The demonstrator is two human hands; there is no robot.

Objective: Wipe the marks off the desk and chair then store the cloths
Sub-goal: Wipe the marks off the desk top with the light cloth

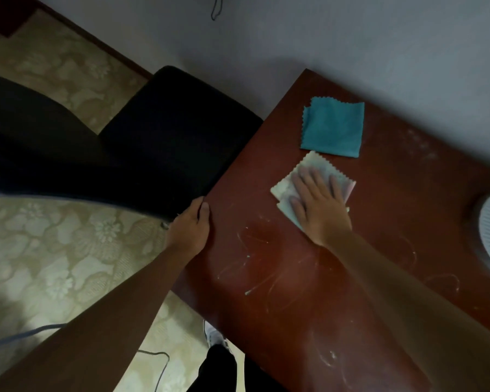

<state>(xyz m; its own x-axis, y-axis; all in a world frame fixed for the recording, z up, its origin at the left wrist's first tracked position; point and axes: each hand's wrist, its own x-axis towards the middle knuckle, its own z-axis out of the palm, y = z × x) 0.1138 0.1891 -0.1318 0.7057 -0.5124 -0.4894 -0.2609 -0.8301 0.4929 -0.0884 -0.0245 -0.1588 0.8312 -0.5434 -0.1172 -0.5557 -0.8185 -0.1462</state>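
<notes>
Head view, ordered from near to far. Pale scribbled marks (255,261) are seen on the red-brown desk (309,321), nearest the viewer and on the near side of both hands. The left hand (191,224) is curled over the desk's left edge, gripping that edge and holding no cloth. The right hand (318,203) is laid flat, fingers spread, pressed down on a pale cloth (283,190); nothing is pinched. The marks lie toward the viewer and slightly left of this cloth, so the coming stroke is judged to be a pull back toward the body, and the right hand is the one placed for it. Just beyond the pale cloth, nearly touching it, a folded teal cloth (333,128) is left lying unused. A dark chair (167,142) is set against the desk's left edge, beyond the left hand.
</notes>
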